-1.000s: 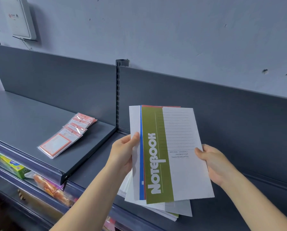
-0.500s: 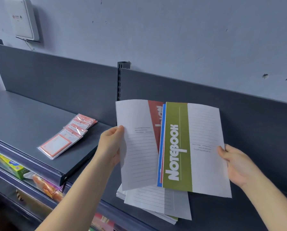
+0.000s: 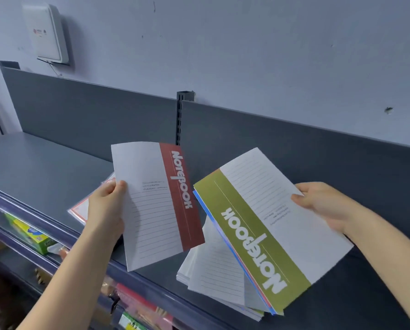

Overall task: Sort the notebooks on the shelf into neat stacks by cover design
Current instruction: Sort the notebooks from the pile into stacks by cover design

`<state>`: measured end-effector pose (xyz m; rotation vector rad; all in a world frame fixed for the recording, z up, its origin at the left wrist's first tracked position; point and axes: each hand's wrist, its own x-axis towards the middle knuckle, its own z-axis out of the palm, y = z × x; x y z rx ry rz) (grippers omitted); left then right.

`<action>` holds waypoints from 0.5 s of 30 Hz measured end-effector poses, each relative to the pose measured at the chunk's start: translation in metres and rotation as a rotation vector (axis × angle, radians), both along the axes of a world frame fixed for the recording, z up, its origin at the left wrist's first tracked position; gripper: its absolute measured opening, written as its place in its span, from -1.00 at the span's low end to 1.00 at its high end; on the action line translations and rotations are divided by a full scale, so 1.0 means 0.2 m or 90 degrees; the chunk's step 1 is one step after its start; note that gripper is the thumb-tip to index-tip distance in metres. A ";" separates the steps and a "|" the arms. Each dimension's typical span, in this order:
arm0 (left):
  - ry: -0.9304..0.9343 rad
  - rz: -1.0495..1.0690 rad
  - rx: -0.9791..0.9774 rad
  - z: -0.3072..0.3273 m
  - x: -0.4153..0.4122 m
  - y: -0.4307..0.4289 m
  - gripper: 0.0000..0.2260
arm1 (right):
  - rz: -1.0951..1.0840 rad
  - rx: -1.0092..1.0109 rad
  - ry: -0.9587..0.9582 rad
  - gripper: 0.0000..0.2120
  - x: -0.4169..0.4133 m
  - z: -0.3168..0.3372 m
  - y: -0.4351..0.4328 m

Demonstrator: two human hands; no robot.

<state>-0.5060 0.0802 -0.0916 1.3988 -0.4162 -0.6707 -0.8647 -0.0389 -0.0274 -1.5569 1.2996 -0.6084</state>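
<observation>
Holding one red-banded notebook by its long white edge, the left hand has thumb on the cover and the other fingers behind, clamped on it, above the front of the shelf. The right hand pinches a small bundle topped by a green-banded notebook, thumb on top at the far white edge; a blue cover edge shows beneath it. The two lots are apart, tilted away from each other. Below the bundle, a loose pile of notebooks lies fanned on the shelf near its front lip. Behind the left hand, some packets in clear sleeves rest on the shelf.

These notebooks look thin and light, with soft covers that bend; the red one already curves at its top. Held by one edge they will likely sag, and glossy covers may slide within the bundle. A grip nearer the middle of the long side, or along the spine band, should keep them flatter when laying them down.
</observation>
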 end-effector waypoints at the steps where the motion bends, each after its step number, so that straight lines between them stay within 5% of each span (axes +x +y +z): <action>1: 0.021 -0.004 -0.008 0.00 0.00 0.00 -0.78 | 0.011 0.001 0.006 -0.79 0.02 0.03 -0.01; 9: 0.185 -0.087 -0.038 -0.06 -0.09 -0.03 -0.82 | -0.044 0.082 -0.200 -0.79 0.22 -0.08 -0.05; 15: 0.212 -0.118 -0.082 -0.06 -0.19 -0.10 -0.83 | -0.071 0.102 -0.201 -0.81 0.31 -0.16 -0.04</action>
